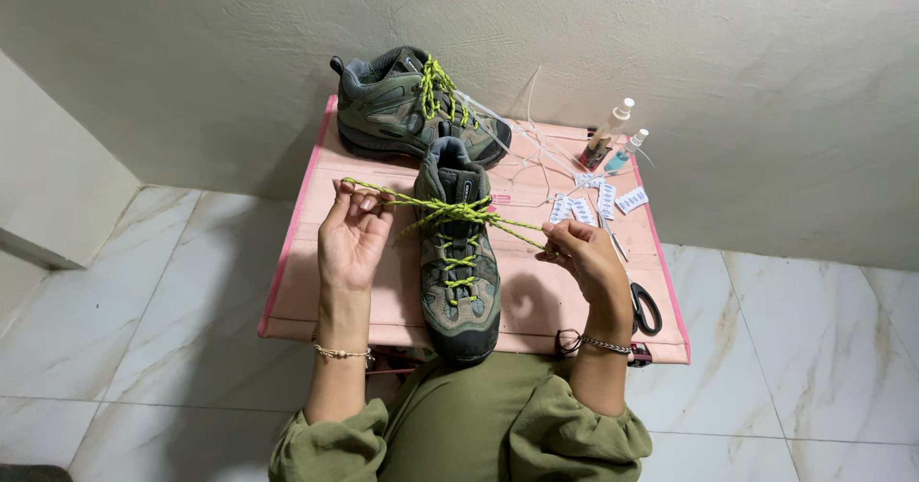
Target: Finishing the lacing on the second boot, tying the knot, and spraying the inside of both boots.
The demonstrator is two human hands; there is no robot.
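While the near shoe (460, 262) stands toe toward the person on the pink bench (306, 281), the left hand (350, 238) and the right hand (589, 257) each pinch one end of the yellow-green lace (450, 212), pulled sideways so it stays tight.

near shoe (459, 262) on table (306, 291); second shoe (407, 104) behind; scissors (644, 308) right.

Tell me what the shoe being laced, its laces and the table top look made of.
Hiking shoe: seemingly matte suede or synthetic leather with mesh panels, olive-grey, rubber toe.
Laces: woven cord, neon yellow-green with dark flecks, pulled taut by the left hand and right hand.
Table top: pink, matte, slightly wrinkled, probably cloth or a plastic sheet.
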